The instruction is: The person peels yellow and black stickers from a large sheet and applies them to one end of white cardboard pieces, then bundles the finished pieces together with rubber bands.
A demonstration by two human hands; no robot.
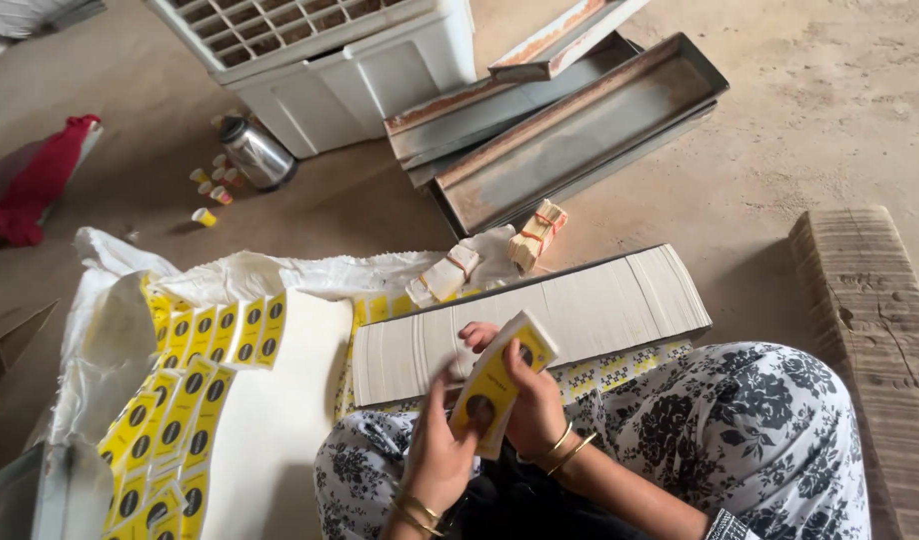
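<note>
We hold a small stack of flat yellow printed cartons with dark round marks [495, 385] in front of our lap, above our knees in the black-and-white floral cloth [740, 420]. Our right hand [533, 405] clamps the stack from the right side, its grip closed on the cartons with the fingertips curled over the upper edge. Our left hand [438, 450] clasps the lower left of the same stack, thumb pressed on the face, so this grip is closed on the cartons too. Gold bangles circle both wrists.

Just beyond the stack, on the floor, lies a long row of flattened white cartons stood on edge [540, 325], packed tight together. Under its near edge peeks a strip of yellow patterned sheets [620, 372].

To our left a crumpled white plastic sack [110, 330] lies open on the floor; on it lie rows of yellow cartons with dark round marks [180, 400], overlapping like tiles, beside a bare white sheet [280, 420]. Behind the row lie two small bundles of pale cards tied with red bands [537, 232], one near the other.

Farther off, long grey metal trays with rusty rims [570, 130] are stacked crosswise; the top ones show bare bottoms. Beside them stands a white plastic air cooler [330, 60], then a steel kettle [255, 152] with small paper cups [212, 190] near it. A corrugated cardboard stack [870, 330] sits at our right, and a red cloth [35, 180] lies at far left.
</note>
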